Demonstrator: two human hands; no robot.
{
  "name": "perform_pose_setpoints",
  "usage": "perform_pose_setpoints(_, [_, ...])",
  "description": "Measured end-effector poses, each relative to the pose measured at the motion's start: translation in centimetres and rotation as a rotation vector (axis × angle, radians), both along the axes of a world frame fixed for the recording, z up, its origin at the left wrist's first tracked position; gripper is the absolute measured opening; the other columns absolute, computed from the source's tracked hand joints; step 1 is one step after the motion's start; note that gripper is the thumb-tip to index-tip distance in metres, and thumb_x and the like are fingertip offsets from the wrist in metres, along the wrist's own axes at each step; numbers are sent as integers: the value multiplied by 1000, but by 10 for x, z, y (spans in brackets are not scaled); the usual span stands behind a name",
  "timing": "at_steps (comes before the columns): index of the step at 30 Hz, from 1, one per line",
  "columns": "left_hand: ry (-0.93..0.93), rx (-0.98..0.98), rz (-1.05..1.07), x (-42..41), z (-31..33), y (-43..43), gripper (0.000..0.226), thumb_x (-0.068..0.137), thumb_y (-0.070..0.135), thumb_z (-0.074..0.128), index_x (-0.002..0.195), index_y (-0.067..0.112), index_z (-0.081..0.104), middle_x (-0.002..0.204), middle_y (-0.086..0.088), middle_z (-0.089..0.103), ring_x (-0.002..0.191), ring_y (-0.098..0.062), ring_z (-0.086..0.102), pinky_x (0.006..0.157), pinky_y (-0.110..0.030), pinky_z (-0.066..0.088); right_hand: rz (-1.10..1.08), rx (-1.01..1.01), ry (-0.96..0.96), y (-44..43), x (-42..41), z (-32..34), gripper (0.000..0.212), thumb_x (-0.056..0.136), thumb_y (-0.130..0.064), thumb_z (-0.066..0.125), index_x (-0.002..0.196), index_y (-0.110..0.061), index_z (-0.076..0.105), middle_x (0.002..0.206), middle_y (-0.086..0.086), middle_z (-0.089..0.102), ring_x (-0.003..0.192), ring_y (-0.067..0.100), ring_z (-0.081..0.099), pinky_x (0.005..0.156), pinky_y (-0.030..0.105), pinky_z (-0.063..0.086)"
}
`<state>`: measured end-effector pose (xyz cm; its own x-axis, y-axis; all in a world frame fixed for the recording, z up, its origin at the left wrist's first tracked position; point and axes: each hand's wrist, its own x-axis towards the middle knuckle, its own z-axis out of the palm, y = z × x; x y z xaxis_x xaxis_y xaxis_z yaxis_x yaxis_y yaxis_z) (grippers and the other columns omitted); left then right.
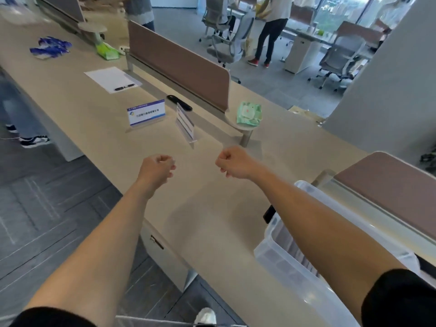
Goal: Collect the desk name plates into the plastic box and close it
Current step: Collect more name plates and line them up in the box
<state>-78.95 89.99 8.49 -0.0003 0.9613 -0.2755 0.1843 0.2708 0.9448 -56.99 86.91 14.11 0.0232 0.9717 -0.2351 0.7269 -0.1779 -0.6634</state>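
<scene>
Two clear acrylic desk name plates stand on the beige desk (94, 119). One name plate (146, 112) faces me with a white and blue card. The other name plate (185, 123) is turned edge-on, just right of the first. My left hand (158, 169) and my right hand (232, 162) are both held out as fists above the desk, a short way in front of the plates, with nothing in them. A clear plastic box (283, 258) sits at the lower right, under my right forearm, with flat items inside.
A brown divider panel (179, 64) runs behind the plates. A black remote (179, 102) lies by it. A green wipes pack (249, 114) rests on a round stand. Paper with a pen (111, 79) lies farther left. People and office chairs are beyond.
</scene>
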Motion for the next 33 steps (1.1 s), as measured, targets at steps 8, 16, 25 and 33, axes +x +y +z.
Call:
perform_pose_setpoints(8, [286,54,-109,1,-3,102,11,90,30,61,93,21,66,94,-3,70,79,-18,65,72,-29,50,-2,5,-40,103,2,-37,23,89,-24,59,73,-9,67,84,14,73,77,26,68,77,38,57])
perform_pose_setpoints(16, [648,116,-344,6,-46,269,29,91,29,55,119,25,61,112,2,62,98,-20,58,82,-32,47,-31,-85,-290,237,-6,-68,25,96,-18,48,104,-1,64,98,11,61,87,26,56,59,23,39])
perform_pose_setpoints(25, [1301,591,-640,59,-91,413,59,85,18,66,138,21,40,140,-11,42,124,-33,42,97,-41,40,-114,-112,-657,379,-31,-127,40,95,-39,50,127,-15,50,119,7,59,103,28,61,73,37,47])
perform_pose_setpoints(33, [1368,602,-820,85,-134,482,64,84,33,71,140,29,40,160,-7,21,149,-33,4,119,-51,6,-59,-286,-667,433,-24,-173,39,93,-42,59,122,-18,51,110,5,62,89,23,61,79,35,54])
